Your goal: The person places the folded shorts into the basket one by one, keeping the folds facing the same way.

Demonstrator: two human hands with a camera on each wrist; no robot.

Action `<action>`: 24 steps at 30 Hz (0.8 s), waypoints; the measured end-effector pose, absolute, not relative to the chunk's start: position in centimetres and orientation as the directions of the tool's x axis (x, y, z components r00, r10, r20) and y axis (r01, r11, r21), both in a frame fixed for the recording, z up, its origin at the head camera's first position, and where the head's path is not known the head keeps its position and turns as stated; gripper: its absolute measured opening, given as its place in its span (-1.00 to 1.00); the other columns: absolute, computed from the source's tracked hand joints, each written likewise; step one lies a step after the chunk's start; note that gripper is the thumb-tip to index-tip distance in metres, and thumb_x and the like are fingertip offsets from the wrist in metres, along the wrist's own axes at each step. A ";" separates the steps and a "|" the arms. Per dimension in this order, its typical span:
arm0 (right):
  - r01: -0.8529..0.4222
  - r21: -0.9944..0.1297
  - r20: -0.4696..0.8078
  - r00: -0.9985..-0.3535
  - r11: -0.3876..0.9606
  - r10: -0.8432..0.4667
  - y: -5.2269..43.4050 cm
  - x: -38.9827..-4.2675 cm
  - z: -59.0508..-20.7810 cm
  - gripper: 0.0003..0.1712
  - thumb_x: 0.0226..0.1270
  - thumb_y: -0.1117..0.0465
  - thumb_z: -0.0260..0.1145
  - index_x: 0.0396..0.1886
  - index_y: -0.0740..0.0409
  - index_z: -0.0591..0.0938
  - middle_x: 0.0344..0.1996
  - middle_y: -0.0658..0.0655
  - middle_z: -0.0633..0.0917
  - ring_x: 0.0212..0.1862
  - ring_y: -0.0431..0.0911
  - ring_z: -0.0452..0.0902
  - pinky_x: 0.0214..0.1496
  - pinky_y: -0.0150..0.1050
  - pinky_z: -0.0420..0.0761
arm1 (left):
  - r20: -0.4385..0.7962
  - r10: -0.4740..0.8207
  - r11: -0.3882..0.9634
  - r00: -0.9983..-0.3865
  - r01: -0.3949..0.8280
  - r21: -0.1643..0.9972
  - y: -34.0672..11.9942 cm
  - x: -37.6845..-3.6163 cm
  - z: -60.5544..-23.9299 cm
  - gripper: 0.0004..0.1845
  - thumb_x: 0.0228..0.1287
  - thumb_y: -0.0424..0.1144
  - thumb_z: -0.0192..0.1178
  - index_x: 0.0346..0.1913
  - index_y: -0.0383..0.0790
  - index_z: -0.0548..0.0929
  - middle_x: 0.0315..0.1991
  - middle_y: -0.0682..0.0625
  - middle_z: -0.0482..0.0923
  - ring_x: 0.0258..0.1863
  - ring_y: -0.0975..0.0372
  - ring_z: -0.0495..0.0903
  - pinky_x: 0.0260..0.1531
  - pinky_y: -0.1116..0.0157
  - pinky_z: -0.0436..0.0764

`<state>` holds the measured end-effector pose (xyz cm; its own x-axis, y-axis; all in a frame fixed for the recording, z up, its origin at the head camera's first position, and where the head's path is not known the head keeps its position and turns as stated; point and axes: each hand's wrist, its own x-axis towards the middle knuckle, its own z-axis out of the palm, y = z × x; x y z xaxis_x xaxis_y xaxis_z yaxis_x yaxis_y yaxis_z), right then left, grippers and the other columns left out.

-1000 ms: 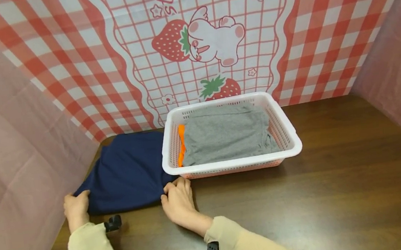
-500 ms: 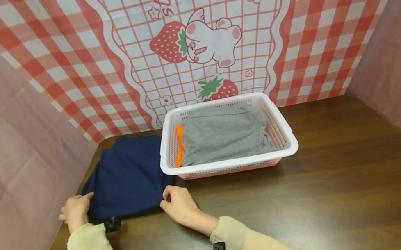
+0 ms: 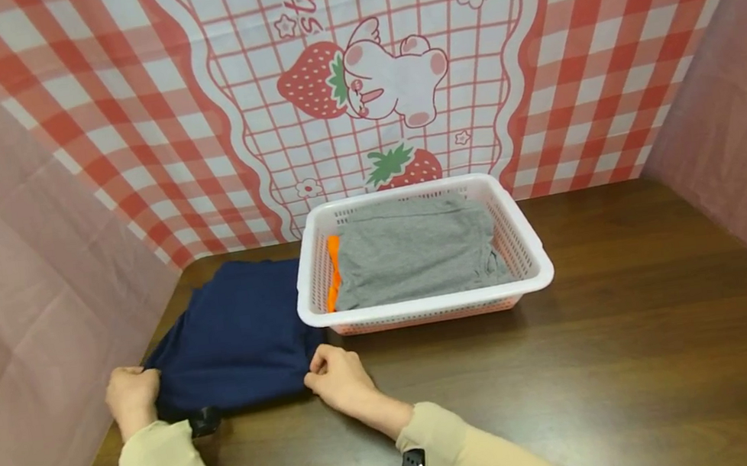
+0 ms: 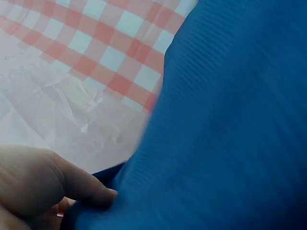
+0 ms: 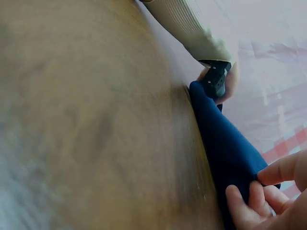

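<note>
A navy blue piece of folded fabric (image 3: 241, 348), perhaps a garment, lies on the left of the table, wrinkled along its left side. My left hand (image 3: 132, 397) pinches its near left corner. In the left wrist view the thumb of the left hand (image 4: 43, 184) presses on the edge of the fabric (image 4: 220, 124), its other fingers mostly hidden. My right hand (image 3: 343, 379) grips the near right corner between thumb and fingers. The right wrist view shows that hand (image 5: 273, 201) on the fabric's edge (image 5: 225, 139), slightly raised along its front.
A white perforated basket (image 3: 423, 306) stands just right of the fabric, holding a folded grey cloth (image 3: 417, 251) and an orange item (image 3: 334, 276). A pink curtain (image 3: 29, 303) borders the left side, and a checked strawberry cloth (image 3: 389, 70) hangs behind.
The navy fabric has come a little nearer to me. The left hand has shifted slightly left and the right hand slightly nearer, both at the near corners. The basket stays put.
</note>
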<state>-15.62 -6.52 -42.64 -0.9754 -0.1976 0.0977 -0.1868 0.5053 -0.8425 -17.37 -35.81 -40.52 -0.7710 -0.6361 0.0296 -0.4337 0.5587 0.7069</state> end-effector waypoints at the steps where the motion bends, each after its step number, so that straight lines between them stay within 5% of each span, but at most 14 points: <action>1: -0.188 -0.842 0.100 -0.976 0.505 -0.196 -6.5 -15.7 -42.7 -0.93 -0.10 0.24 0.29 -0.60 0.06 0.53 -0.72 -0.13 0.52 -0.62 -0.33 0.36 -0.57 -0.45 0.34 | 0.026 -0.627 0.574 -0.779 -0.439 0.692 -35.8 -17.4 -40.5 -0.61 0.04 -0.34 -0.05 -0.12 -0.61 0.42 -0.03 -0.57 0.34 -0.03 -0.35 0.30 0.07 -0.09 0.28; 11: -0.221 -0.882 0.132 -0.964 0.416 -0.231 -6.9 -16.0 -42.6 -0.77 0.03 0.08 0.35 -0.40 0.16 0.67 -0.68 -0.12 0.36 -0.59 -0.32 0.25 -0.55 -0.46 0.27 | -0.134 -0.503 0.616 -0.854 -0.462 0.638 -35.0 -18.1 -39.8 -0.20 0.26 0.00 -0.11 0.19 -0.76 0.04 0.13 -0.67 0.08 0.13 -0.40 0.12 0.20 -0.12 0.13; 19: -0.172 -0.900 0.105 -0.977 0.399 -0.185 -7.0 -16.1 -42.9 -0.87 0.17 0.19 0.22 -0.46 0.18 0.56 -0.71 -0.07 0.52 -0.67 -0.34 0.36 -0.60 -0.45 0.37 | -0.147 -0.435 0.701 -0.888 -0.437 0.564 -35.1 -18.1 -40.1 -0.26 0.27 -0.05 -0.05 0.17 -0.74 0.14 0.14 -0.62 0.12 0.12 -0.37 0.16 0.18 -0.11 0.17; 24: -0.182 -0.842 0.123 -0.981 0.508 -0.148 -6.8 -16.1 -42.8 -0.89 0.15 0.24 0.11 -0.53 0.15 0.44 -0.68 0.02 0.52 -0.60 -0.16 0.44 -0.56 -0.34 0.40 | -0.150 -0.468 0.670 -0.871 -0.461 0.581 -35.5 -18.1 -40.2 -0.36 0.23 -0.16 -0.04 0.16 -0.70 0.21 0.13 -0.61 0.15 0.11 -0.37 0.19 0.17 -0.10 0.21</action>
